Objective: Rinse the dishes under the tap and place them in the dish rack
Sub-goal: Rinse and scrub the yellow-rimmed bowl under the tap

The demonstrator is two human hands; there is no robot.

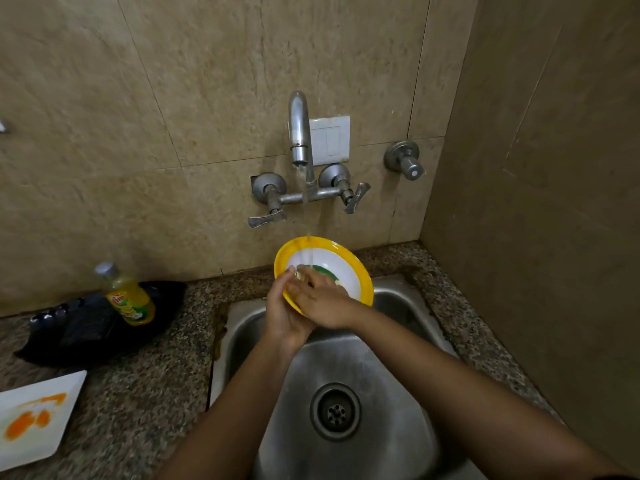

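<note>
**First plate under the tap, rack not in sight**

While water ran from the wall-mounted steel tap [300, 133], the round yellow-rimmed white plate [346, 268] was tilted over the steel sink [398, 341]. The left hand [284, 313] gripped its near-left rim; the right hand [322, 303] lay flat and open on its face, apparently rubbing. Rinsing seemed midway. A white square plate smeared with orange sauce [34, 417] waited unwashed on the speckled granite counter [145, 386]. No dish rack showed, so racking remained.

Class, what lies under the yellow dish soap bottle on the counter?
The dish soap bottle rests on a crumpled black plastic bag lying on the granite counter. Whatever the bag holds or covers is hidden.
</note>
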